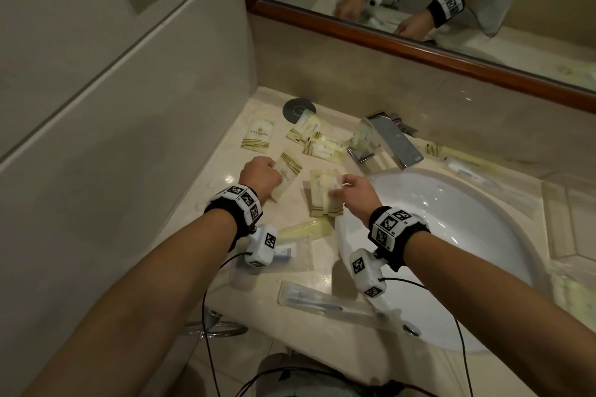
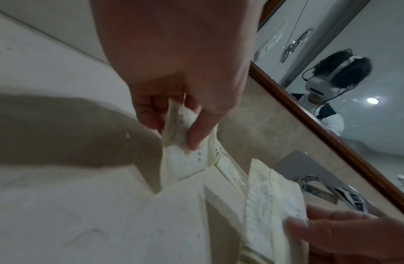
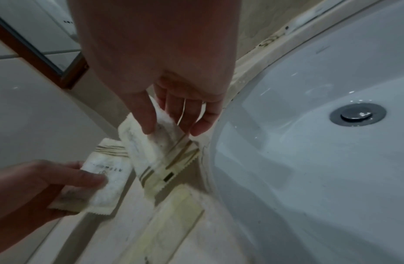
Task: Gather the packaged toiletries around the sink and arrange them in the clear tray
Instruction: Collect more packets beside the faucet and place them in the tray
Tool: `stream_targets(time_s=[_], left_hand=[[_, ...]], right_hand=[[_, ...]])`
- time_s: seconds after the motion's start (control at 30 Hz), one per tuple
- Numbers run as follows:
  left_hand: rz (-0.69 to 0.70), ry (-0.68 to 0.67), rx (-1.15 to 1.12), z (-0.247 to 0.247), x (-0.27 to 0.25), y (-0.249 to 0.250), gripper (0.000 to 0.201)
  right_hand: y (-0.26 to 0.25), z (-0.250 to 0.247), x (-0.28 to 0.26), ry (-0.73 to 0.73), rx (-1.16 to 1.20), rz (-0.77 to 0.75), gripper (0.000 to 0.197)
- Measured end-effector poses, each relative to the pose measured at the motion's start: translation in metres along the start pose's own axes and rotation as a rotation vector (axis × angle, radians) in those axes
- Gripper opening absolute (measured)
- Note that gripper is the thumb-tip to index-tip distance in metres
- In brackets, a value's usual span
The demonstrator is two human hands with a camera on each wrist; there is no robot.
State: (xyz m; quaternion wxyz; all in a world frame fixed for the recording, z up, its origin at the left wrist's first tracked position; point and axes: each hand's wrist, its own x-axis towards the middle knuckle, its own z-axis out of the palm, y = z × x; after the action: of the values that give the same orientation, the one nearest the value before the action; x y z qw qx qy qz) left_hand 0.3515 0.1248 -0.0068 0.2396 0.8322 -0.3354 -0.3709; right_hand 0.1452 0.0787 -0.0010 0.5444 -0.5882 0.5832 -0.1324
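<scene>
Open counter along the wall at the left, passable. Blocked toward the back by a cluster of packets and the faucet. Open basin of the sink at the right. Near edge crossed by a bagged toothbrush.

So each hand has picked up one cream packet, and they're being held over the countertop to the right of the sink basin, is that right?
Not quite. The left hand and right hand each pinch a cream packet, but the head view shows them over the countertop to the left of the sink basin, not the right.
</scene>
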Motion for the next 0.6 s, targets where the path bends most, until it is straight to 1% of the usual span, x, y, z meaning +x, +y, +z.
stream_targets(time_s=[0.03, 0.07, 0.1, 0.17, 0.2, 0.27, 0.33, 0.4, 0.43, 0.5, 0.6], left_hand=[[0.005, -0.02, -0.063, 0.002, 0.0, 0.0, 0.031], [0.006, -0.032, -0.125, 0.002, -0.002, 0.002, 0.034], [0.019, -0.053, -0.18, 0.002, -0.004, 0.005, 0.032], [0.064, -0.105, -0.196, 0.001, -0.013, 0.015, 0.02], [0.08, -0.128, -0.191, 0.001, -0.017, 0.019, 0.017], [0.114, -0.161, -0.21, 0.001, -0.022, 0.025, 0.02], [0.148, -0.198, -0.232, 0.002, -0.029, 0.029, 0.018], [0.162, -0.244, -0.241, 0.005, -0.036, 0.034, 0.024], [0.173, -0.271, -0.257, 0.007, -0.039, 0.036, 0.03], [0.189, -0.313, -0.293, 0.013, -0.046, 0.042, 0.039], [0.203, -0.33, -0.324, 0.023, -0.059, 0.048, 0.039]], right_hand=[[0.0, -0.001, -0.001, -0.009, 0.025, 0.001, 0.004], [0.001, -0.003, -0.001, -0.017, 0.052, 0.005, 0.013], [0.001, -0.004, -0.002, -0.027, 0.081, 0.013, 0.017], [0.0, -0.007, -0.004, -0.038, 0.14, 0.021, 0.014], [-0.001, -0.008, -0.007, -0.043, 0.174, 0.022, 0.011], [-0.003, -0.011, -0.01, -0.042, 0.238, 0.029, 0.009], [-0.004, -0.015, -0.014, -0.042, 0.272, 0.032, 0.009], [-0.004, -0.018, -0.018, -0.028, 0.286, 0.037, 0.026], [-0.003, -0.02, -0.021, -0.025, 0.286, 0.04, 0.031], [-0.001, -0.025, -0.026, -0.014, 0.288, 0.038, 0.031], [0.004, -0.034, -0.034, -0.002, 0.313, 0.028, 0.028]])
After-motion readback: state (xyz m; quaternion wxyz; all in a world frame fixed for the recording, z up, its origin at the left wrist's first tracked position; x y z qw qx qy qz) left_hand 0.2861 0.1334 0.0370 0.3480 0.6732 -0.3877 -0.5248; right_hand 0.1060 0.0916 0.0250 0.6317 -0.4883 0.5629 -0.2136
